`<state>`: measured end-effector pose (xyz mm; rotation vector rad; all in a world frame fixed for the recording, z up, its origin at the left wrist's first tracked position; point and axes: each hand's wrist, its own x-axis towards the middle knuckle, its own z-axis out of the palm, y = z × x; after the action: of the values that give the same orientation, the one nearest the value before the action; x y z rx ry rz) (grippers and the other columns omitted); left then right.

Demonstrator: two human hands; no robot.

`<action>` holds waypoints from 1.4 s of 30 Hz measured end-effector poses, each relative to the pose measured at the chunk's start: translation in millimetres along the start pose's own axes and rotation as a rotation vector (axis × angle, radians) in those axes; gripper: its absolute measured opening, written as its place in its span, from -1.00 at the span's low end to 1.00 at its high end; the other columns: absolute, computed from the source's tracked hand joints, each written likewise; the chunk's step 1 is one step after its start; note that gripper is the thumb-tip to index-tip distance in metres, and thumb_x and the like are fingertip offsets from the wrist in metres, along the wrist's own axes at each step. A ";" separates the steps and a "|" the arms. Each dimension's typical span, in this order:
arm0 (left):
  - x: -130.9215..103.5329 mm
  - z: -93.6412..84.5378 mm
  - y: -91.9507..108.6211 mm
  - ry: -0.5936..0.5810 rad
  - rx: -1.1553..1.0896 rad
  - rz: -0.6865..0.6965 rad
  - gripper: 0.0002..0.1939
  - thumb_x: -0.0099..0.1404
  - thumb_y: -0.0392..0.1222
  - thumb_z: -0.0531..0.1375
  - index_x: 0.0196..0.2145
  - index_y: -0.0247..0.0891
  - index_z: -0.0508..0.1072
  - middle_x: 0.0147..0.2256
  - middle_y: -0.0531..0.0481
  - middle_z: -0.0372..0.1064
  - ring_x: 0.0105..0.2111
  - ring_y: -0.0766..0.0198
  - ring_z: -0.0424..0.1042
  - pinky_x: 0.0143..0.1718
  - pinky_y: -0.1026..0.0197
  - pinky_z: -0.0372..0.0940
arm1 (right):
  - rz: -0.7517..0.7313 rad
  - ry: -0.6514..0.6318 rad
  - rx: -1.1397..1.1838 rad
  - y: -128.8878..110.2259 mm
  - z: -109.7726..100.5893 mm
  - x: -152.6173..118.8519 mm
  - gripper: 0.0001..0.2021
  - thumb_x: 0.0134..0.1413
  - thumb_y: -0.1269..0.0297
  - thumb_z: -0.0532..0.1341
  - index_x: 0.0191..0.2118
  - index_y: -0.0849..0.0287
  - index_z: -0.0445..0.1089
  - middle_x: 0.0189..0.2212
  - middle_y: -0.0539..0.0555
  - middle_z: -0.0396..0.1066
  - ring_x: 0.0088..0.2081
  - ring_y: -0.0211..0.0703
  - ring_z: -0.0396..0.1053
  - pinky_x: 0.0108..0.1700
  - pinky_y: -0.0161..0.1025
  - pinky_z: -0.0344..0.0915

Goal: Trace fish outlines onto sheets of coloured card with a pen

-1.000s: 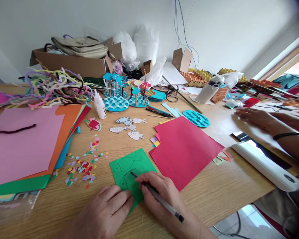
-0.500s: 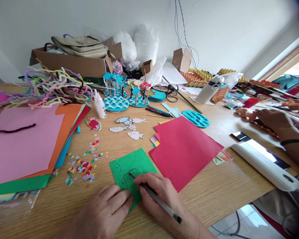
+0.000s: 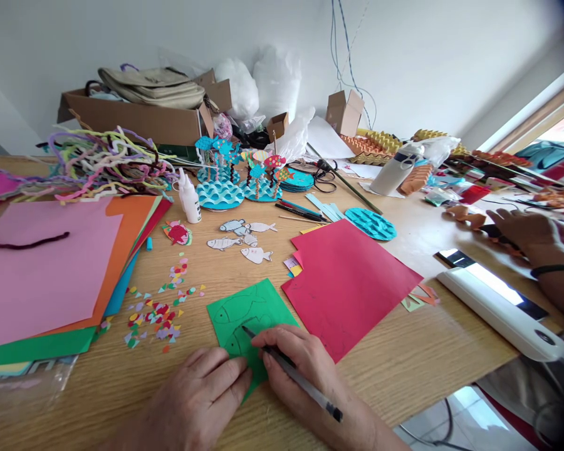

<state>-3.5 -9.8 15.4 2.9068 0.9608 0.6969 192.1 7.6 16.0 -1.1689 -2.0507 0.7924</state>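
Note:
A green sheet of paper (image 3: 242,299) lies at the front of the table with two fish outlines drawn on it. My right hand (image 3: 305,363) grips a pen (image 3: 305,385), its tip on the lower fish's back. My left hand (image 3: 202,382) rests flat with its fingertips on the paper's lower left edge, holding nothing. To the right is a larger red sheet (image 3: 350,282) with faint pencil-like lines. Several white paper fish cutouts (image 3: 257,254) lie beyond the green paper, near a decorated red fish (image 3: 178,233).
Small coloured paper bits (image 3: 157,316) are scattered left of the green sheet. A stack of coloured paper (image 3: 51,269) fills the left side. Behind stand a glue bottle (image 3: 189,199) and blue wave-patterned stands (image 3: 220,195). At right are a white desk lamp (image 3: 498,313) and a co-worker's hand (image 3: 521,228).
My hands and the pen stay practically in place, pen tip on the lower fish outline. The co-worker's hand at right has shifted slightly.

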 end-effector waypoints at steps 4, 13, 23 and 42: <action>-0.7 0.5 -3.1 0.019 0.003 0.041 -0.53 0.47 -0.27 -0.27 -0.11 -0.28 0.43 -0.21 0.04 0.43 -0.27 0.27 0.31 -0.23 0.24 0.26 | 0.072 0.100 0.074 -2.2 -4.3 -0.9 -0.81 0.06 0.45 0.06 -0.25 0.16 0.38 -0.44 0.01 0.45 -0.42 -0.28 0.41 -0.40 -0.40 0.30; -2.6 -2.9 -1.5 -0.084 0.057 0.043 -0.57 0.30 -0.49 -0.15 -0.03 -0.28 0.37 -0.13 -0.01 0.38 -0.20 0.24 0.30 -0.16 0.22 0.27 | 0.247 0.201 0.321 -2.6 -21.3 -9.4 -0.93 -0.03 0.30 0.12 -0.40 0.15 0.32 -0.59 -0.05 0.27 -0.56 -0.31 0.20 -0.57 -0.42 0.13; -8.2 -0.3 2.8 -0.022 0.109 0.052 -0.56 0.30 -0.52 -0.18 -0.07 -0.30 0.38 -0.20 0.00 0.40 -0.18 0.25 0.30 -0.12 0.23 0.26 | 0.291 0.047 0.333 -2.9 -6.3 -13.7 -0.95 -0.06 0.40 0.08 -0.42 0.17 0.26 -0.64 -0.12 0.14 -0.60 -0.37 0.05 -0.58 -0.43 -0.01; -17.1 16.6 3.0 0.049 0.040 0.029 -0.59 0.36 -0.46 -0.18 -0.07 -0.36 0.39 -0.14 -0.08 0.39 -0.17 0.21 0.29 -0.15 0.16 0.27 | 0.071 0.006 0.002 -4.9 0.3 -14.1 -0.85 -0.07 0.49 0.06 -0.43 0.14 0.34 -0.64 -0.10 0.31 -0.62 -0.35 0.22 -0.56 -0.43 0.09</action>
<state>-7.2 -19.7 -6.2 2.9571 0.9505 0.7623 195.0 -7.1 16.3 -1.2478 -2.0128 0.8241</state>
